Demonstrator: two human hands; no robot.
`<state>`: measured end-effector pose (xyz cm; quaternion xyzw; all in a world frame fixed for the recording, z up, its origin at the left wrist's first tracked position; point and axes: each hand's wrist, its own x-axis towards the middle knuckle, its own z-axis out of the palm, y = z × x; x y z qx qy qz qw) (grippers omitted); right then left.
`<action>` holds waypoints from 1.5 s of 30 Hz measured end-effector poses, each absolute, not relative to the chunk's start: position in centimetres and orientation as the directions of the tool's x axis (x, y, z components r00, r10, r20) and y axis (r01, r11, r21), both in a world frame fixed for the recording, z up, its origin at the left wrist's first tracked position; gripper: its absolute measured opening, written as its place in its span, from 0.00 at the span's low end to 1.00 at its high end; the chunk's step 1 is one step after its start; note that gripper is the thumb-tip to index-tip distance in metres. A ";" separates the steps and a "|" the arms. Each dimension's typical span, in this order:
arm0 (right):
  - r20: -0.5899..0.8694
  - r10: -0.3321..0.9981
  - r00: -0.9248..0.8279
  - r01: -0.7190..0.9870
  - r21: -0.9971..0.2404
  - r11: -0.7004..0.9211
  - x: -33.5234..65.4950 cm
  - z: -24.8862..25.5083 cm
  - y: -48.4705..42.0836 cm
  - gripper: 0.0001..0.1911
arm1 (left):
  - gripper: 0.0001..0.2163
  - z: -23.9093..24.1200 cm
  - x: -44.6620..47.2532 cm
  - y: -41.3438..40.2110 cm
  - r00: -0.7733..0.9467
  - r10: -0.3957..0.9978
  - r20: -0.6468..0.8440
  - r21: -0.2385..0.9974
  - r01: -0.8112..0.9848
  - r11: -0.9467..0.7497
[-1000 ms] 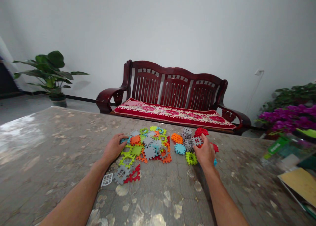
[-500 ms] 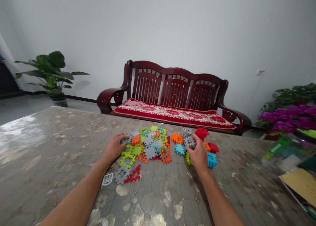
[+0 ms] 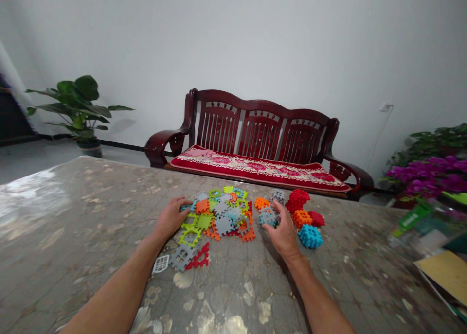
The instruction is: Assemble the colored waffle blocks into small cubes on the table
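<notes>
A heap of flat, toothed plastic tiles [image 3: 219, 216] in green, orange, grey, blue and red lies on the marbled table [image 3: 91, 212]. My left hand [image 3: 168, 219] rests palm down on the heap's left edge, fingers curled over a blue tile. My right hand [image 3: 282, 231] reaches in from the right, its fingers closed around grey and blue tiles [image 3: 269, 216]. Beside that hand sit small stacks: red [image 3: 297, 200], orange [image 3: 301, 218], blue [image 3: 310, 236]. A white tile [image 3: 160, 264], a grey one and a red one lie nearer to me.
A dark red wooden bench [image 3: 255, 134] with a red cushion stands behind the table. A potted plant [image 3: 78, 110] is at the far left, purple flowers [image 3: 426, 173] at the right. Papers and a clear box [image 3: 434, 246] lie on the table's right side.
My right hand has slid left from the red and green tiles to the grey and blue ones, uncovering the orange and blue stacks. My left hand has stayed on the heap.
</notes>
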<state>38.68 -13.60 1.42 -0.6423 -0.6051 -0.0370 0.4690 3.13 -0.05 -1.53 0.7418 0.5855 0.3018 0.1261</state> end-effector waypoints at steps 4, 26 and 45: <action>0.620 0.740 0.260 0.806 -0.561 0.187 38.8 1.1 -13.5 0.36 | 0.17 -1.2 3.2 -0.2 0.123 0.948 0.293 0.547 0.792 -0.272; 0.553 0.582 0.596 0.723 -0.685 -0.091 42.5 3.7 -7.9 0.41 | 0.18 -1.7 3.1 0.1 0.142 0.947 0.289 0.536 0.796 -0.283; 0.560 0.671 0.486 0.842 -0.506 -0.188 40.2 4.3 -8.5 0.25 | 0.16 -1.7 3.1 0.1 0.128 0.949 0.289 0.533 0.802 -0.270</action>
